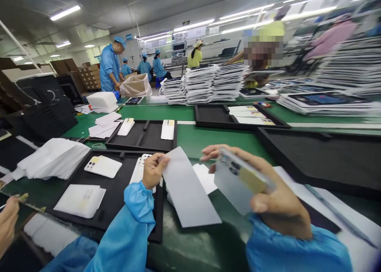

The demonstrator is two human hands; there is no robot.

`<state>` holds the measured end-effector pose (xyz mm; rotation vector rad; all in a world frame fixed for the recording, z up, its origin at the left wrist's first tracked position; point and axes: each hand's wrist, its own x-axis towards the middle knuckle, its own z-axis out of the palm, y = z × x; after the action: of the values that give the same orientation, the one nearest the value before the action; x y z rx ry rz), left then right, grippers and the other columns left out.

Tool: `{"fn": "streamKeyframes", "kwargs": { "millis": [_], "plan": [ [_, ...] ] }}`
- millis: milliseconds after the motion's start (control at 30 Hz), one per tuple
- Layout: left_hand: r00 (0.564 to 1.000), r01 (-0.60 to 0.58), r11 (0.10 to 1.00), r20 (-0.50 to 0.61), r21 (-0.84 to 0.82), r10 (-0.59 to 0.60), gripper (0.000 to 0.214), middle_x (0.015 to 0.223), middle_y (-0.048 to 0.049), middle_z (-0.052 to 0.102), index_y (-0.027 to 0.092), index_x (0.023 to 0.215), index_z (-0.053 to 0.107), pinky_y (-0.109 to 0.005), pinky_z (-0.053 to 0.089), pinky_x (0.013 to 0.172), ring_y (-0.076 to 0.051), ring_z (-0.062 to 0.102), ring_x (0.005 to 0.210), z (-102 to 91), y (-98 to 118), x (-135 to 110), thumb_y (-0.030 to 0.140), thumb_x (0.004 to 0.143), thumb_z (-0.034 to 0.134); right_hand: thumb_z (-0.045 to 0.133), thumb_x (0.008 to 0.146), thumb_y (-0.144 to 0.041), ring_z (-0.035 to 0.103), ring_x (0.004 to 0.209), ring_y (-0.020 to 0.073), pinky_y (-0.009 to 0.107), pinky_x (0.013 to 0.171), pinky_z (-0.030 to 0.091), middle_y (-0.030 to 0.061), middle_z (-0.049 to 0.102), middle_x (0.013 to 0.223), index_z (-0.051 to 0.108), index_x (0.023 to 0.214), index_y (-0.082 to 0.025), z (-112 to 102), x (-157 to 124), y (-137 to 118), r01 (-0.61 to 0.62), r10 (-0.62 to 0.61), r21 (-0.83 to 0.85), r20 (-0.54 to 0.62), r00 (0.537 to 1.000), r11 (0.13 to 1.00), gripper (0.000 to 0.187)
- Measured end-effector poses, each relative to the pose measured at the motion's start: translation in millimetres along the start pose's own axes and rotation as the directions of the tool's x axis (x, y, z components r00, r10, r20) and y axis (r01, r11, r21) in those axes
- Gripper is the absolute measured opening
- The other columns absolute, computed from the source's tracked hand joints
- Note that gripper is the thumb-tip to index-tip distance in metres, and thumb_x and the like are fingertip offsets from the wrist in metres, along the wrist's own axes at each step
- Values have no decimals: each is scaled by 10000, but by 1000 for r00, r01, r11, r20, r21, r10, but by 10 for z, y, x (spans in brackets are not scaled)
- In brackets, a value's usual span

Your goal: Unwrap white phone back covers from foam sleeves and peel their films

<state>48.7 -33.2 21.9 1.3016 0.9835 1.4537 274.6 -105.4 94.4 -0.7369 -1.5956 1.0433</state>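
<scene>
Between thumb and fingers, my left hand (154, 169) pinches the upper corner of a translucent white sheet (192, 196), which hangs slanted over the green table. To its right, my right hand (276, 192) is wrapped around a white phone (235, 184), or a phone back cover, with dark camera lenses and a yellowish patch. The phone is tilted and slightly blurred by motion. Behind the sheet, white paper pieces (205, 177) lie on the table. Left of my left hand, a black tray (119, 200) bears white phones (103, 166) and a sheet-wrapped stack (79, 200).
A second black tray (139, 136) with white phones lies behind. Other black trays (327, 157) stand right. A stack of white sheets (52, 159) is at left. Tall stacks (201, 83) line the back. Another person's hand (8, 220) shows at lower left. Several co-workers are farther off.
</scene>
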Motion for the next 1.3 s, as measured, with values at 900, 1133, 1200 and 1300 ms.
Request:
{"fn": "streamKeyframes", "kwargs": {
  "millis": [900,1133,1200,1300],
  "plan": [
    [945,314,912,178,-264,-274,456,654,-76,710,100,691,720,-240,515,558,-146,631,555,-54,55,54,446,457,905,870,466,-515,574,1007,291,414,887,470,85,630,1107,629,1089,-191,170,231,123,-200,275,-360,169,947,911,743],
    [770,545,835,438,-77,-463,494,596,-71,684,83,644,726,-196,454,477,-117,590,496,-62,60,11,423,352,934,714,521,-761,588,879,295,439,819,497,55,583,912,610,1065,-308,-2,95,68,185,-123,170,-324,938,968,716],
    [727,557,830,503,-33,-467,490,605,-77,687,83,654,734,-198,456,478,-121,594,499,-54,53,-7,426,366,931,647,555,-809,574,1005,344,457,876,488,76,572,968,608,1001,-300,89,110,6,269,-130,203,-520,844,942,678],
    [694,540,841,565,1,-446,473,617,-78,691,89,662,741,-206,460,479,-132,601,506,-31,52,-29,433,393,923,568,583,-859,426,1267,411,482,989,444,98,543,1212,588,1076,-296,202,132,-71,284,-120,175,-617,778,943,748]
  ]
}}
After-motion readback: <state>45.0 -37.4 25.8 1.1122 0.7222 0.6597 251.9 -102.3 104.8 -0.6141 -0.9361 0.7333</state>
